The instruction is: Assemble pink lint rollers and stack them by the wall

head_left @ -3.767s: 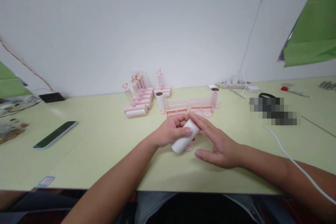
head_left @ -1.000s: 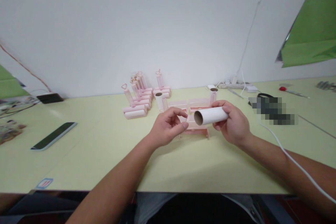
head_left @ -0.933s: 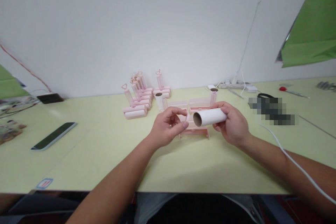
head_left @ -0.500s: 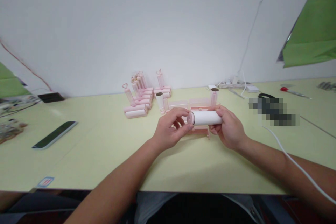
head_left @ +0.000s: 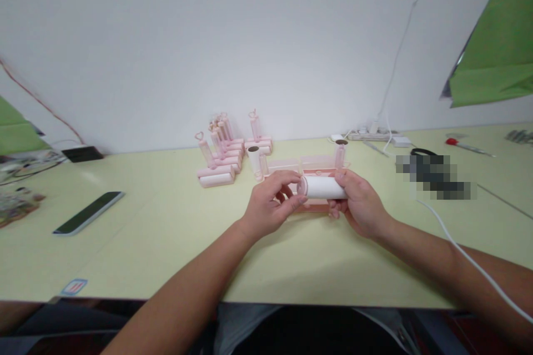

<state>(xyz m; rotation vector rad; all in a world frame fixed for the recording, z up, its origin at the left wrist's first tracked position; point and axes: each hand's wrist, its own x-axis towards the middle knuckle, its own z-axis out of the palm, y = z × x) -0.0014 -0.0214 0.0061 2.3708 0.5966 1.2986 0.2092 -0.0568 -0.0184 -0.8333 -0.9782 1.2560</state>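
My right hand (head_left: pixel 361 207) grips a white paper roll (head_left: pixel 323 187), held level above the pale yellow table (head_left: pixel 166 244). My left hand (head_left: pixel 270 206) pinches a small pink end cap (head_left: pixel 301 187) against the roll's left end, fingers curled. Just under and behind the roll lies a pink plastic frame piece (head_left: pixel 313 206), partly hidden by both hands.
Behind stand a stack of pink lint rollers (head_left: pixel 220 158), upright rolls (head_left: pixel 254 161) and pink trays (head_left: pixel 303 166). A phone (head_left: pixel 88 212) lies left. A white cable (head_left: pixel 466 255) crosses my right forearm. A power strip (head_left: pixel 368 134) and red-handled tool (head_left: pixel 466 145) sit far right.
The roll went from my left hand to my right, which lifted it level. My left hand brought a pink cap to the open left end, and it now covers the hole.
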